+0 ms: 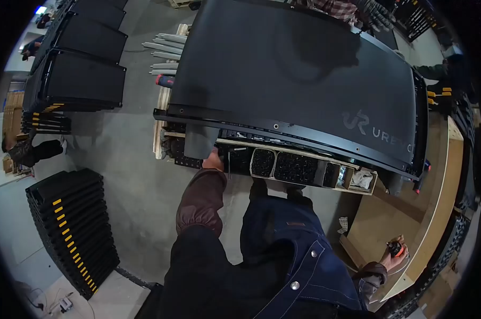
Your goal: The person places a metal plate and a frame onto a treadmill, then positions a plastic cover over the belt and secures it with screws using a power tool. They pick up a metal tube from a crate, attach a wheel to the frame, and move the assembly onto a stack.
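Observation:
My left hand [214,160] reaches in at the front edge of a large black treadmill deck [283,69], beside a dark grey flap [202,141]. Its fingers are hidden among the bins below the deck's edge. The nearest ones are a dark bin [239,158] and a tray of small black screws [263,161]. Off to the lower right, my right hand [395,259] is closed around a black-and-orange handheld tool [395,248], above the wooden bench. The tool's exact kind is not clear.
A wider bin of black hardware [296,167] stands beside a compartment with a white bag [362,178]. Stacked black panels [73,228] rise at left, with more black decks [86,80] behind. A wooden board [442,212] edges the right. Other people stand at the far side.

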A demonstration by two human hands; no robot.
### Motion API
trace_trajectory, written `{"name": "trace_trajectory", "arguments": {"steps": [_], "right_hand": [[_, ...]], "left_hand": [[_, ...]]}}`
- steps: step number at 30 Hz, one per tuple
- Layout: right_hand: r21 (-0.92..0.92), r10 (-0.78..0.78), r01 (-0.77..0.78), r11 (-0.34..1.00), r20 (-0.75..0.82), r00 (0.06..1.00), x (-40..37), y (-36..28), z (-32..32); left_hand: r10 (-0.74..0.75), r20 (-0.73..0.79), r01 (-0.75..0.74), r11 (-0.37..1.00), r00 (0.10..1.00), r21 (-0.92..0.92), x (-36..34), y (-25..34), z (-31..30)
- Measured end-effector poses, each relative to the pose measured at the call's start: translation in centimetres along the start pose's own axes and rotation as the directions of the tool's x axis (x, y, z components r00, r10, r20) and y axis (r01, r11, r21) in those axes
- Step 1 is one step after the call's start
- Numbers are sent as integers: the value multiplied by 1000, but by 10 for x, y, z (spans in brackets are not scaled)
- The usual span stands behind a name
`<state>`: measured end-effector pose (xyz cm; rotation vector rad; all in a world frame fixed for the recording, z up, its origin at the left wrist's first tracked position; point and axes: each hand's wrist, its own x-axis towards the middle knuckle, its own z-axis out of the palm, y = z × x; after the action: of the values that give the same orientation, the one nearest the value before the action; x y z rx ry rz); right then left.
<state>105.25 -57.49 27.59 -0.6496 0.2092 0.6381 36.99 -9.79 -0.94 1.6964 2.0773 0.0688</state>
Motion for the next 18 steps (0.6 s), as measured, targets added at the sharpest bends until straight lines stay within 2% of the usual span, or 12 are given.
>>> {"name": "trace_trajectory", "arguments": {"steps": [2,4,5,7,8,9,10,11,14,16,17,18], "right_hand": [[-129,-32,17,992,-113,993,-45,60,78],[-239,-14,3,971,-46,999,-50,70,88],[-446,-168,123,887,-63,984,-45,67,78],[-768,-414,320,554,79,907,-45,78,91],[-765,-418,330,553,87,904,-49,91,109],[-782,-453,376,497,136,881,-64,115,144],[-794,-486,421,438,185,854,-72,130,167],[-789,-494,432,437,191,848,-70,133,175],[-739,-317,444,507,319,893,-67,148,192],[-700,-234,410,585,338,912,-73,175,213],[-680,-219,401,614,342,914,-77,194,228],[-662,-197,384,643,343,919,-78,210,240]], "left_hand": [[26,-31,-26,1000,999,-10,-6,-2,8],[37,-28,-39,997,999,-69,-4,-11,22],[43,-28,-45,996,999,-80,1,-12,29],[-147,59,151,754,987,-639,6,-8,35],[-143,57,146,749,988,-646,6,-9,30],[-23,70,48,920,997,-389,2,-7,13],[90,114,-79,992,989,-98,0,-8,-1],[180,-67,-187,973,981,-132,0,-21,11],[203,-191,-250,932,960,-263,-9,-42,11],[-129,49,138,922,990,-361,12,-78,55],[55,-15,-57,983,998,-175,2,-51,8],[-55,-9,47,915,998,-400,0,-41,2]]}}
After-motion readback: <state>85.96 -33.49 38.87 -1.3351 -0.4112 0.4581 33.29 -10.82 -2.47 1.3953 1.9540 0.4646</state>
